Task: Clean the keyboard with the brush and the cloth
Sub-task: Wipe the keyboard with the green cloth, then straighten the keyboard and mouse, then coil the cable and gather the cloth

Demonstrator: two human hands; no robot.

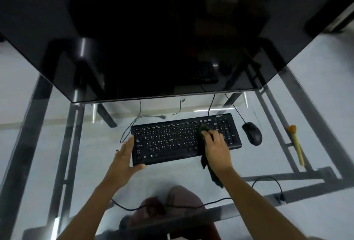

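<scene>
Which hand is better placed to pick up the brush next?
Right. The brush lies right of the mouse, nearer the right hand, though it holds the cloth. The left hand steadies the keyboard's left end.

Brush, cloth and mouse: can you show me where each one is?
brush (pixel 296 145): head view, on its pale handle, lying right of the mouse.
cloth (pixel 203 128): head view, on the dark wad under the right hand's fingertips.
mouse (pixel 252 133): head view, on the middle of its back.
</scene>
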